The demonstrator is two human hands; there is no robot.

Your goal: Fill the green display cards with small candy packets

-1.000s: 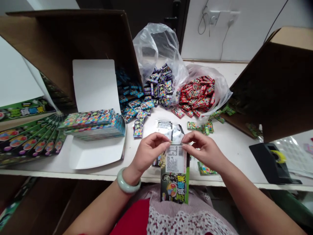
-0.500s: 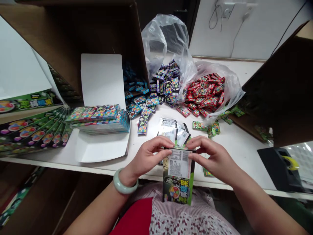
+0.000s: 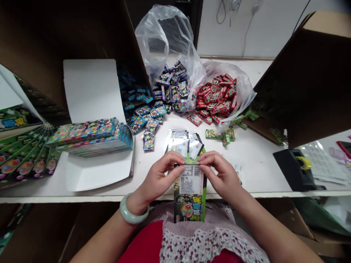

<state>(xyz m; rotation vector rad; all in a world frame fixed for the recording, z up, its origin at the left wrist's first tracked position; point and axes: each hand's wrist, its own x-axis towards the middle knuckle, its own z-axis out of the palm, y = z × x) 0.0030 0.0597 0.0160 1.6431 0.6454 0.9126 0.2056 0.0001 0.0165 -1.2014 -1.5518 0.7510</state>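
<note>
Both hands pinch the upper edge of a flat, dark green candy packet (image 3: 189,199), which hangs upright over the front edge of the table. It carries a white barcode label and colourful printed lettering. My left hand (image 3: 166,171), with a pale green bangle (image 3: 134,209) at its wrist, grips the left end of that edge between thumb and fingers. At the right end, my right hand (image 3: 219,171) holds it the same way. Just behind the fingers, more printed packets (image 3: 179,146) with white labels lie overlapping on the table. Whether the packet is sealed along its top I cannot tell.
Clear plastic bags hold small purple boxes (image 3: 178,91) and red boxes (image 3: 216,96). Blue boxes (image 3: 137,122) spill from a carton at left. A white open box (image 3: 91,87) holds stacked packs (image 3: 93,137). Green boxes (image 3: 214,134) and a tape dispenser (image 3: 294,170) are at right.
The view has shifted, so the table's contents appear further left. My thumbs and fingers have closed in along the packet's top edge, which now looks flatter and straighter.
</note>
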